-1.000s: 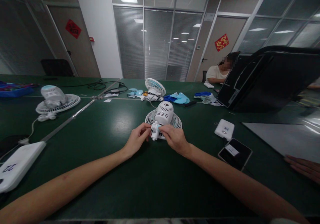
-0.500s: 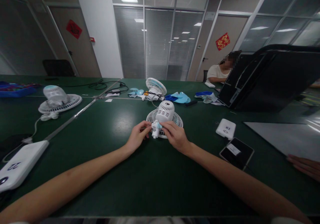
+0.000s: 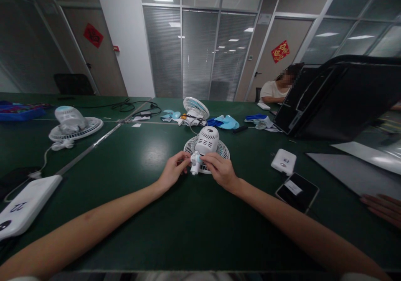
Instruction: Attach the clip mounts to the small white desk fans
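A small white fan lies face down on the green table, its motor housing pointing up. A white and light-blue joint piece sticks out of its near side. My left hand pinches this piece from the left with closed fingers. My right hand grips the same piece from the right, thumb and fingers pressed on it.
A second fan lies face down at the left, a third fan with blue blades behind. White power banks and a phone lie nearby. A black case stands right. Another person's fingers rest at the right edge.
Both hands stay on the fan's joint piece with only slight finger shifts. The view has drifted a little.
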Demonstrator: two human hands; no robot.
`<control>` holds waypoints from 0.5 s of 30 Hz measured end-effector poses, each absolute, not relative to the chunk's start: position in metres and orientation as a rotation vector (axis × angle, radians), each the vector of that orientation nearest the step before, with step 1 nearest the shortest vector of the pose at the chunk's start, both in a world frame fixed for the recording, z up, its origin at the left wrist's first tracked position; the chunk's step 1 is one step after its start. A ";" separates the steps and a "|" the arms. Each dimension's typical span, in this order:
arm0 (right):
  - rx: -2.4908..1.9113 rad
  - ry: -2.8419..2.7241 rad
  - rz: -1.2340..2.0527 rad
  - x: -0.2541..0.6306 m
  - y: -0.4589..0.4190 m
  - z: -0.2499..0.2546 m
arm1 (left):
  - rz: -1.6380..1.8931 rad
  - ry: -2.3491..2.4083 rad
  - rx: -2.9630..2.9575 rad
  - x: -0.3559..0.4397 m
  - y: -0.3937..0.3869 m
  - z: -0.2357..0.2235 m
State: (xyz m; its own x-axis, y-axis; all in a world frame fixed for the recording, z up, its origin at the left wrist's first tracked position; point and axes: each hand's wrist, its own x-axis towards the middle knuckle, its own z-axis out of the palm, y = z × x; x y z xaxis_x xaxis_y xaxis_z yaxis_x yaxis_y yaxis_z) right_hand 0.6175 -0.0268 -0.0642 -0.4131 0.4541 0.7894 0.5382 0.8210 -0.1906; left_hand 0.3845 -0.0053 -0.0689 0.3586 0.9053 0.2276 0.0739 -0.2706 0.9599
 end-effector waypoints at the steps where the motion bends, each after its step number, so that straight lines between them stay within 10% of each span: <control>1: -0.735 -2.073 -0.114 0.617 -0.027 -0.064 | 1.051 0.891 1.639 0.384 -0.005 -0.069; 15: -0.854 -2.018 -0.082 0.614 -0.026 -0.060 | 1.029 0.862 1.677 0.386 -0.006 -0.070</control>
